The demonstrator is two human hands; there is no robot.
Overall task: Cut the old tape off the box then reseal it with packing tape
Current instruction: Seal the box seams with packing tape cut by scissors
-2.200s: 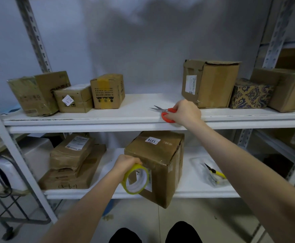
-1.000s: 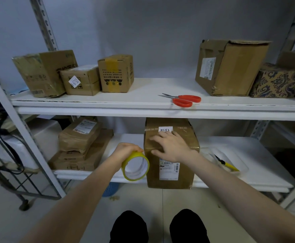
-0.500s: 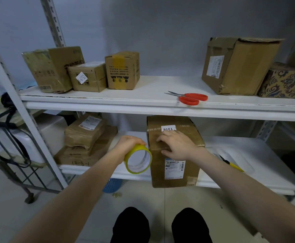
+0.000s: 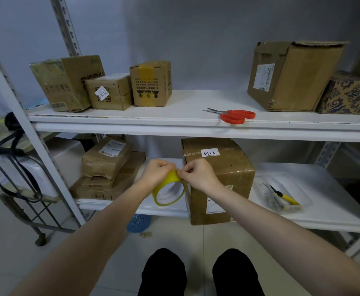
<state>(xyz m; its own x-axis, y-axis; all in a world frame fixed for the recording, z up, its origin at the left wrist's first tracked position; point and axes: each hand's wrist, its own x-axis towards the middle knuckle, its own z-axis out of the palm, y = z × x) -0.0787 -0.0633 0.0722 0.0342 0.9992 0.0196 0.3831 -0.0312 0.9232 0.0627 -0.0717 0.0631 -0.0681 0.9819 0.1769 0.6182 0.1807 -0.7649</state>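
- The right hand [image 4: 198, 175] has its fingers [image 4: 185, 170] curled in tight. Thumb and forefinger pinch the top edge of the tape roll [image 4: 168, 190]. Whether a loose end of tape is caught between them is too small to tell.
- The left hand [image 4: 156, 174] grips the same roll from above, with its fingers [image 4: 170, 167] wrapped over the yellow band. The roll's white core faces the camera.
- The roll is held in the air in front of the lower shelf [image 4: 324, 189], just beside the left face of the box [image 4: 228, 174].
- The box stands at the very front of the lower shelf, and a white label [image 4: 210, 152] reading 1314 is on its top.
- To the box's right on that shelf lies a clear tray [image 4: 303, 202] with a yellow-handled tool [image 4: 285, 197] in it. To its left is a stack of brown packages [image 4: 106, 167].
- The scissors [image 4: 232, 115], red-handled with blades together pointing left, lie near the front edge of the upper shelf [image 4: 185, 103], above the box.
- Cardboard boxes [image 4: 110, 90] stand on the upper shelf at the left, and a larger carton [image 4: 303, 77] and a patterned box [image 4: 350, 95] stand at the right.
- On the floor [image 4: 8, 263] under the shelving sits a blue basket [image 4: 138, 223].
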